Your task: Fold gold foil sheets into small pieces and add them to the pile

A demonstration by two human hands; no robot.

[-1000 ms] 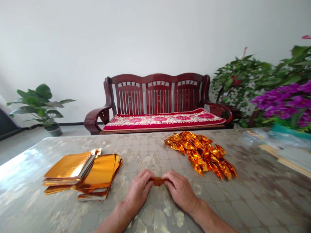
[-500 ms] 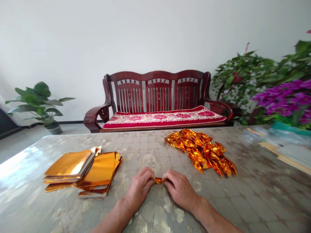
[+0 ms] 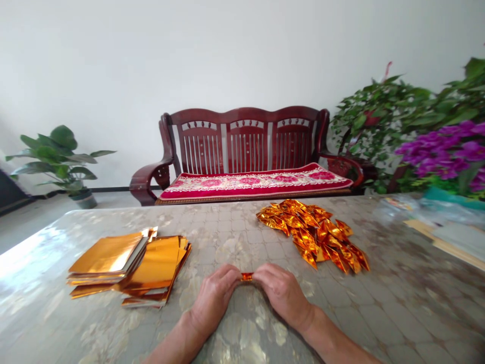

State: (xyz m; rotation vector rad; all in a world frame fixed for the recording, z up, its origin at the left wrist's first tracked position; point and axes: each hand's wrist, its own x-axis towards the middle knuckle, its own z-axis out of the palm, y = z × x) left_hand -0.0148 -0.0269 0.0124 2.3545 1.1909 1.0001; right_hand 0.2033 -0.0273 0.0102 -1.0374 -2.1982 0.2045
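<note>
Between my hands is a narrow folded strip of orange-gold foil paper [image 3: 246,277], and only its middle shows. My left hand [image 3: 217,289] is closed on the strip's left end. The right end is pinched by my right hand [image 3: 282,290]; the fingertips of both hands are partly hidden. To the left lie two overlapping stacks of flat gold foil sheets [image 3: 157,263]. A pile of folded, pointed gold foil pieces [image 3: 312,227] rests beyond my right hand.
The table [image 3: 223,227] has a patterned cover. Plastic bags [image 3: 405,210] and flat boards or papers [image 3: 454,240] lie at its right edge, beside purple flowers [image 3: 447,151]. Behind stands a wooden bench [image 3: 246,146]; a potted plant [image 3: 62,162] is at left.
Both hands have shifted slightly, with the fingers now lying flatter over the ends of the foil. The strip between them looks straighter and thinner. The stacks and the pile are unchanged.
</note>
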